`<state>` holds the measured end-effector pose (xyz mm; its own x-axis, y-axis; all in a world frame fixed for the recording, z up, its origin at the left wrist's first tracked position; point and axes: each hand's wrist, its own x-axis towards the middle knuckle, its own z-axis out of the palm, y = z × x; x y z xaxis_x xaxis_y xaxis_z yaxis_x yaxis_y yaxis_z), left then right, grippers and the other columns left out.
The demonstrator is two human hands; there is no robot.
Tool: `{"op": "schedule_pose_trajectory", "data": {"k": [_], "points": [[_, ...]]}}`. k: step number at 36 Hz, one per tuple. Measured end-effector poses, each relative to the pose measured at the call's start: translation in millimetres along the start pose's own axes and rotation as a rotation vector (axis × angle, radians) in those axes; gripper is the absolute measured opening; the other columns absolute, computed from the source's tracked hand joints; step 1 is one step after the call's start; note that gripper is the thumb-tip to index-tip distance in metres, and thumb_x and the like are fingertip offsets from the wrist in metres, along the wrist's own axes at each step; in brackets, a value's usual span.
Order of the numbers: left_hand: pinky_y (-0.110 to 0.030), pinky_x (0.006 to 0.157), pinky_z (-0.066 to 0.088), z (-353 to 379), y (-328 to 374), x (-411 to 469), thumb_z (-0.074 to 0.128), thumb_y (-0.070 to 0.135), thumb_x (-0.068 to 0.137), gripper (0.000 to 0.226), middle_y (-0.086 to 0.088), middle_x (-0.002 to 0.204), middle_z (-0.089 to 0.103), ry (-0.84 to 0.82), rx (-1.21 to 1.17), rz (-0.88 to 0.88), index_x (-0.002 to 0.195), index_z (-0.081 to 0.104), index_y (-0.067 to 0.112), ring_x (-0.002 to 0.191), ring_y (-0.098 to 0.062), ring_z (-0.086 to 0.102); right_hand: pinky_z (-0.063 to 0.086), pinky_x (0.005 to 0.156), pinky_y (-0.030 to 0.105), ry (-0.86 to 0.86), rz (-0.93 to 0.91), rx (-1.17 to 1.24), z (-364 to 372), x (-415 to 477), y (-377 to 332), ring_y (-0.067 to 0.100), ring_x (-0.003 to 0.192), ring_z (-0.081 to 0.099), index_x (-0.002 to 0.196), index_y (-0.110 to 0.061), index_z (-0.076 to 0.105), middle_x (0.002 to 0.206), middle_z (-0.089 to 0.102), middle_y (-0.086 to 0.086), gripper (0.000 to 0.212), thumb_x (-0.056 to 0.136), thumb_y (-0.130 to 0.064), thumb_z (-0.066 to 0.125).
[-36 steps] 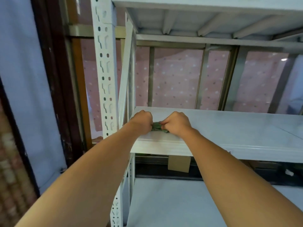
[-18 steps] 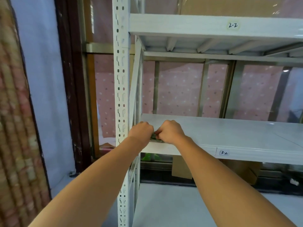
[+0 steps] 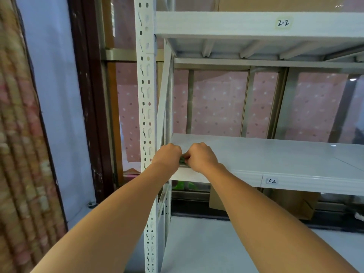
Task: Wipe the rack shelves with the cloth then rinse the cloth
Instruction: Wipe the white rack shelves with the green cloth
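Left hand (image 3: 168, 154) and right hand (image 3: 201, 157) meet at the near left corner of the middle shelf (image 3: 275, 158), cloth (image 3: 182, 162) pinched between them, upright post (image 3: 144, 95) just left. Upper shelf (image 3: 216, 24) overhead, cardboard boxes (image 3: 293, 203) underneath toward the far side, curtain (image 3: 21, 144) way off left.

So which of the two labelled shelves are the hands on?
The lower shelf, labelled 3-2: the left hand and right hand grip the green cloth at its front left corner. The 2-2 shelf sits overhead, untouched.
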<state>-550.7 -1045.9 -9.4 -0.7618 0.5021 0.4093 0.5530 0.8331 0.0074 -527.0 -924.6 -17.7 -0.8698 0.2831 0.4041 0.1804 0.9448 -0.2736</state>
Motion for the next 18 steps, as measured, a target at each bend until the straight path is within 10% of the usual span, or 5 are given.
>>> {"op": "schedule_pose_trajectory", "data": {"k": [18], "points": [[-0.034, 0.083, 0.055, 30, 8, 52, 0.057, 0.002, 0.094, 0.018, -0.011, 0.1, 0.066, -0.02, -0.075, -0.146, 0.109, 0.066, 0.007, 0.089, -0.025, 0.063, 0.058, 0.073, 0.033, -0.063, 0.015, 0.068, 16, 53, 15, 0.024, 0.075, 0.064, 0.099, -0.017, 0.079, 0.088, 0.07, 0.006, 0.02, 0.093, -0.025, 0.063]]}}
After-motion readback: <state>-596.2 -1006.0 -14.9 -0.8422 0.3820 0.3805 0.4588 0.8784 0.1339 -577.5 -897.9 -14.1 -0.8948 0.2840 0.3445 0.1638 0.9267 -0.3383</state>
